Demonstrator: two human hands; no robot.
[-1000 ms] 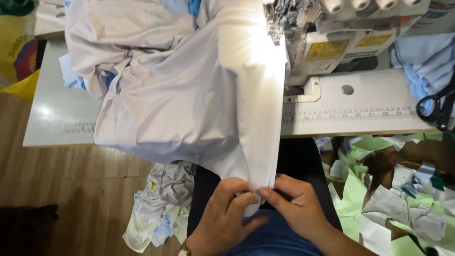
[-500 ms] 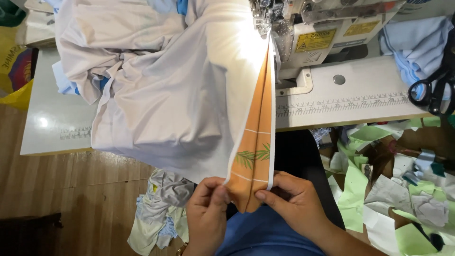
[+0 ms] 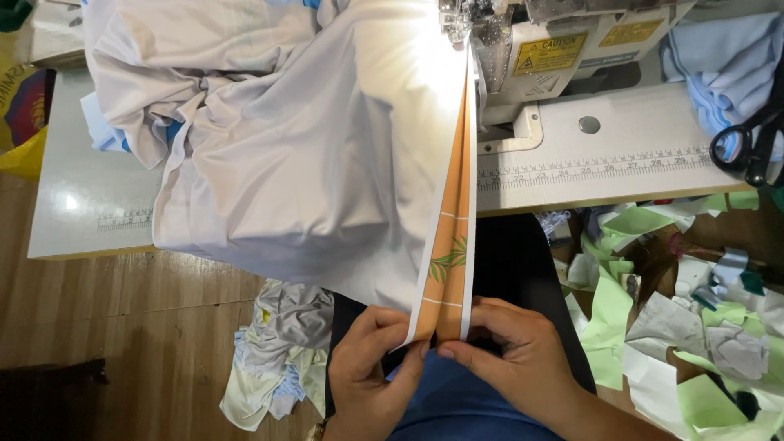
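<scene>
Both hands, left hand (image 3: 367,359) and right hand (image 3: 510,351), pinch the orange strip (image 3: 451,253) edge of white cloth (image 3: 327,163), taut from sewing machine (image 3: 555,49) off the tabletop (image 3: 621,163). Risk: uneven pull skews the seam.

- The scene is bright, and the strongest light comes from a small lamp at the sewing machine (image 3: 563,49), at about 12 o'clock.
- The white fabric (image 3: 327,163) under this lamp is overexposed; its folds lose detail there.
- A small glare spot lies on the glossy table (image 3: 82,204) at 9 o'clock.
- The wooden floor (image 3: 122,343) at 8 o'clock is dimmer.
- Focus is mostly sharp; the scissors (image 3: 747,143) at 3 o'clock look slightly soft.
</scene>
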